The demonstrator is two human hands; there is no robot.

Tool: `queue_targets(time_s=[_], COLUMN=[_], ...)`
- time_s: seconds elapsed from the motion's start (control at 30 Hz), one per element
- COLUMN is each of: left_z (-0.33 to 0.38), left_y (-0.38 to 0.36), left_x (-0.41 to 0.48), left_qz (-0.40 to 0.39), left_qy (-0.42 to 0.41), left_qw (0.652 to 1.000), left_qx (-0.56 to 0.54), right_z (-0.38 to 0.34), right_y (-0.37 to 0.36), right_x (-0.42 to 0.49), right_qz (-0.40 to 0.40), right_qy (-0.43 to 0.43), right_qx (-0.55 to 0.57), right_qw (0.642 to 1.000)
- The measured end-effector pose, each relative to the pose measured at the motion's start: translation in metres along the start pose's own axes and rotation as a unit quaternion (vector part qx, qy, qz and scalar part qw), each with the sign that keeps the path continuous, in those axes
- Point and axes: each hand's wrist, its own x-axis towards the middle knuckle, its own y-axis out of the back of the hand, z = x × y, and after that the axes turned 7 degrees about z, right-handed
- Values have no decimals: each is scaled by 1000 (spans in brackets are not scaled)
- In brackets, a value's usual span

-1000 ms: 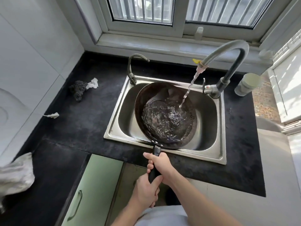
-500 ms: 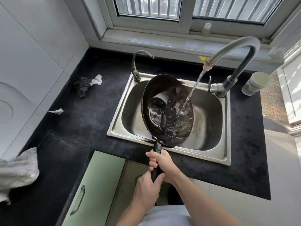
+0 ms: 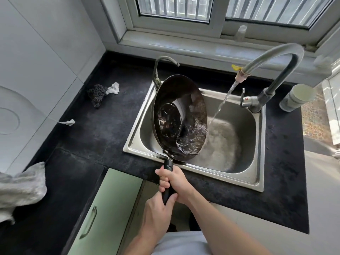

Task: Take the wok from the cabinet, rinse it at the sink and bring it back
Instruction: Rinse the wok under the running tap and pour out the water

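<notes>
Wok (image 3: 176, 115) tilted on edge over the sink (image 3: 257, 162). Right hand (image 3: 174, 181) and left hand (image 3: 158, 212) grip its handle (image 3: 168, 165) at the sink's front, right nearer the wok.

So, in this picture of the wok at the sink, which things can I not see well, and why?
All in the head view:
1. Drain of the sink: not visible, hidden by the tilted wok or the churning water.
2. Most of the wok handle: covered by the right hand and left hand.
3. Part of the grey cloth: cut off by the left edge.
4. The pale object on the window sill: too blurred to name.
</notes>
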Motion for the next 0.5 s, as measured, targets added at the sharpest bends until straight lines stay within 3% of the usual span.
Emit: queue_targets(time_s=[0.5], left_z=[-18], left_y=[21], left_x=[1], left_qz=[44], left_qy=[-8], left_qw=[998], left_qx=[-53], right_z=[-2], right_y=[-31], right_x=[3], right_qz=[1], right_qy=[22], right_qx=[-92], right_qw=[996])
